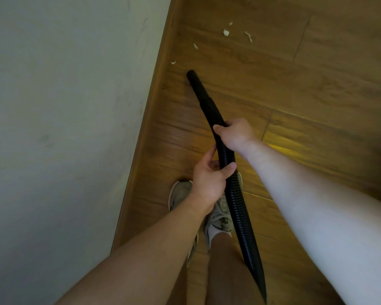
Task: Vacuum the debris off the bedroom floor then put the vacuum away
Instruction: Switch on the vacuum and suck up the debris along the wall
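Ideally, left hand (209,183) and right hand (235,135) clasping the hose (238,203), I ease the nozzle (195,81) beyond them onto debris (226,32).

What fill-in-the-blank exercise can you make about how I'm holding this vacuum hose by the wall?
1. The left hand and right hand both grip the black ribbed vacuum ____.
2. Its nozzle points toward white debris scraps on the ____ floor.
3. The pale wall stands to the ____ of the nozzle.
Missing words: hose; wooden; left.
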The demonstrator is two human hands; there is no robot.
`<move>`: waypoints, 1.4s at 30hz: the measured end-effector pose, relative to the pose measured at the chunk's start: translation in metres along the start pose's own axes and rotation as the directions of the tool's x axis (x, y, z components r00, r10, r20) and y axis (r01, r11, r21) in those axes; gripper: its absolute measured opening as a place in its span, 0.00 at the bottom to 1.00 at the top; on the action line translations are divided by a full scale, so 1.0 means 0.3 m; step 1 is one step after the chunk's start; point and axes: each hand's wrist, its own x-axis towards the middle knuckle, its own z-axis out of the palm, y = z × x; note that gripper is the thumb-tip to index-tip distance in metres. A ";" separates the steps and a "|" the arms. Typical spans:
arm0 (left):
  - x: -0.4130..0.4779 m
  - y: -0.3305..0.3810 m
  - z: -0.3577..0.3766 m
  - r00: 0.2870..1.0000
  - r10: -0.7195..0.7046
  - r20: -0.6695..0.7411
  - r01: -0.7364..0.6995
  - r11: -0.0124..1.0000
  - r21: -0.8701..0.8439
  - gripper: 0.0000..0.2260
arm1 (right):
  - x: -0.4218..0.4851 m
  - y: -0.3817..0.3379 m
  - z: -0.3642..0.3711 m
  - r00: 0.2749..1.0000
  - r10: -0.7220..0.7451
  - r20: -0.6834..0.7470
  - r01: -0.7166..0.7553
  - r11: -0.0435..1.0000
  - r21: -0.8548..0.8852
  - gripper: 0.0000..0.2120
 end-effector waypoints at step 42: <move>0.146 0.313 0.266 0.994 -0.075 0.074 0.064 0.987 0.145 0.31 | 0.170 -0.057 -0.335 0.989 0.092 -0.119 -0.075 0.987 0.144 0.14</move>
